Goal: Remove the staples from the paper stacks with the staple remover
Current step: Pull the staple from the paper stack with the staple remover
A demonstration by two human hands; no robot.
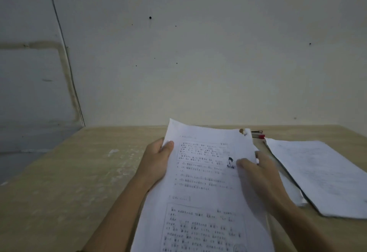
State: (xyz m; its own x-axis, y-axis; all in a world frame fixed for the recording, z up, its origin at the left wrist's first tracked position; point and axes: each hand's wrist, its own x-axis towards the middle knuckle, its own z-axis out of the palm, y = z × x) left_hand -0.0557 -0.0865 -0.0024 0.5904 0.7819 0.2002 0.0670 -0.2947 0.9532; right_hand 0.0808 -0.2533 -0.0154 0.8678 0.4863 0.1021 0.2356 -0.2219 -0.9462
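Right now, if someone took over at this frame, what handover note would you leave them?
Left hand grips the left edge of the printed stack, thumb on top. Right hand is blurred at its right edge; grip unclear. The stack's top right corner looks torn and marked; no staple can be made out. A red-tipped tool, perhaps the remover, lies untouched beyond it. Another stack lies to the right, its state unknown.

A plain study room: wooden desk (79,172) against bare pale wall (198,53).
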